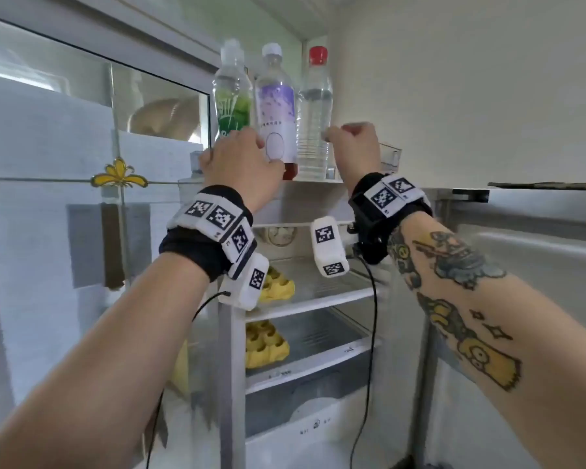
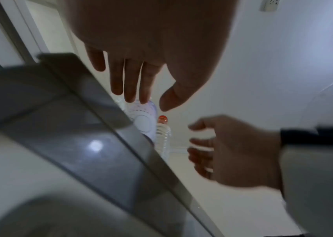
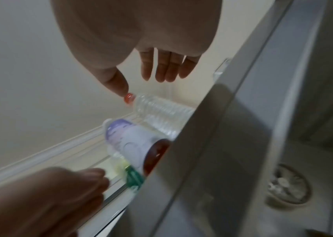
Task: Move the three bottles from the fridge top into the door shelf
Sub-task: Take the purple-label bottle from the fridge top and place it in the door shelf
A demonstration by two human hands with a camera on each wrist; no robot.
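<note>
Starting at the fingertips: the left hand [image 1: 241, 160] has its fingers straight and a bit apart, nothing in them. The left wrist view shows the tips just short of the purple-label bottle [image 1: 276, 106], thumb spread wide, so it's a reach and not a grab yet. The right hand [image 1: 354, 143] looks much the same in its own wrist view, fingers loosely extended with the thumb apart, empty. In the head view it sits right beside the red-cap bottle [image 1: 314, 113], at about 3 o'clock of it, and whether it actually touches is hard to call.

All three bottles are upright in a row on the fridge top [image 1: 318, 179]: the green-label bottle [image 1: 232, 96] at 9 o'clock of the purple one, the red-cap one at 3 o'clock. So honestly, nothing's been moved. Zero of three done.

The fridge door [image 1: 535, 265] hangs open off at 3 o'clock, but its shelf isn't clearly visible here. Yellow egg trays [image 1: 266, 346] sit on the inner shelves down at 6 o'clock.

Best guess: both hands are about to grab a bottle each, leaving one more trip for the third.
</note>
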